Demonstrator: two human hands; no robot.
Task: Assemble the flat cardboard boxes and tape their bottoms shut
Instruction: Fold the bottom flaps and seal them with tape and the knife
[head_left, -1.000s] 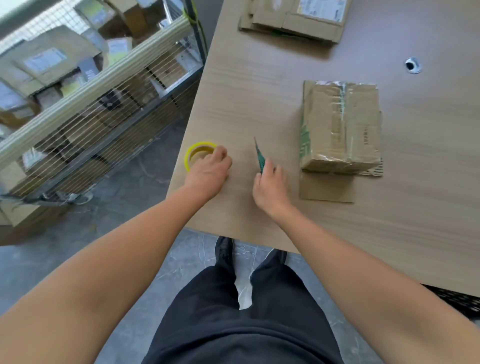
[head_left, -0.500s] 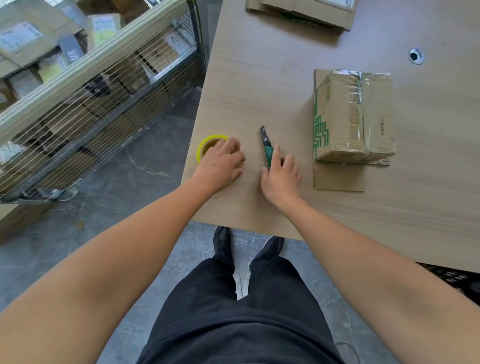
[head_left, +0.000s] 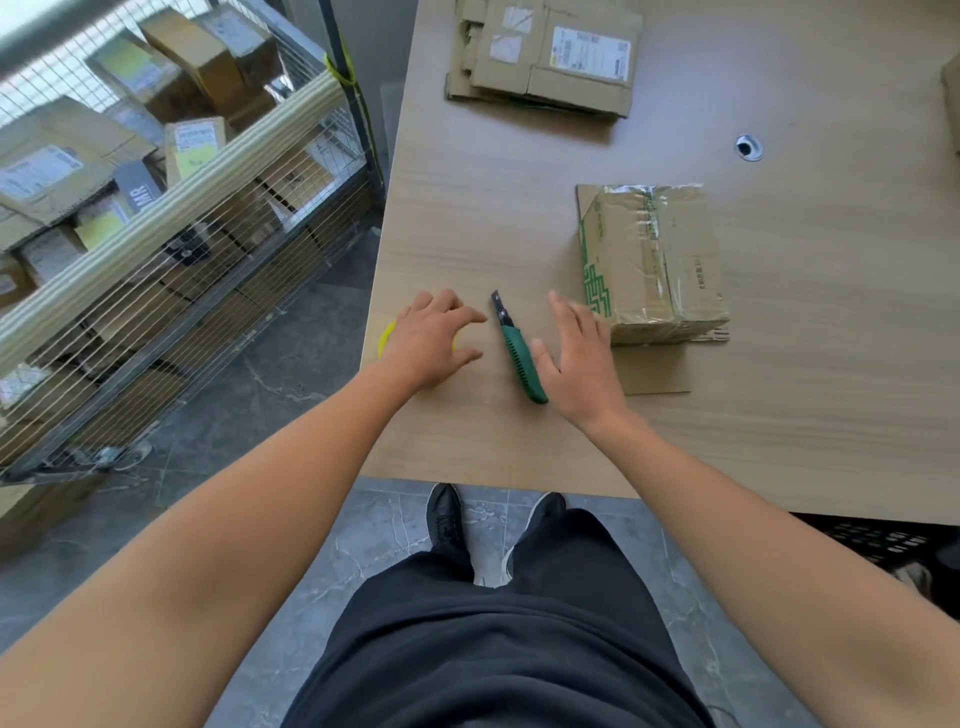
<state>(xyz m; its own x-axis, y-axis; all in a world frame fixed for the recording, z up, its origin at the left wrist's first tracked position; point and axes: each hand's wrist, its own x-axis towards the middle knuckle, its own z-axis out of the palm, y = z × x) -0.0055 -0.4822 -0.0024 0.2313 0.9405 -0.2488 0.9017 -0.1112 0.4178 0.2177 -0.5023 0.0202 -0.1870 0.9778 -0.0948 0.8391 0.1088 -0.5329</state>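
An assembled cardboard box with green print and clear tape along its top seam stands on the wooden table, its flaps spread flat underneath. A green box cutter lies on the table between my hands. My right hand hovers open just right of the cutter, apart from it and close to the box. My left hand is open with spread fingers over a yellow tape roll, which is mostly hidden beneath it. A stack of flat cardboard boxes lies at the table's far edge.
A wire mesh cart full of parcels stands left of the table. A cable grommet sits in the tabletop at the right. The table's near edge is just above my shoes. A dark crate shows under the table at right.
My right hand has let go of the green cutter, which now lies flat on the table, and moved right toward the box. My left hand has opened over the tape roll.
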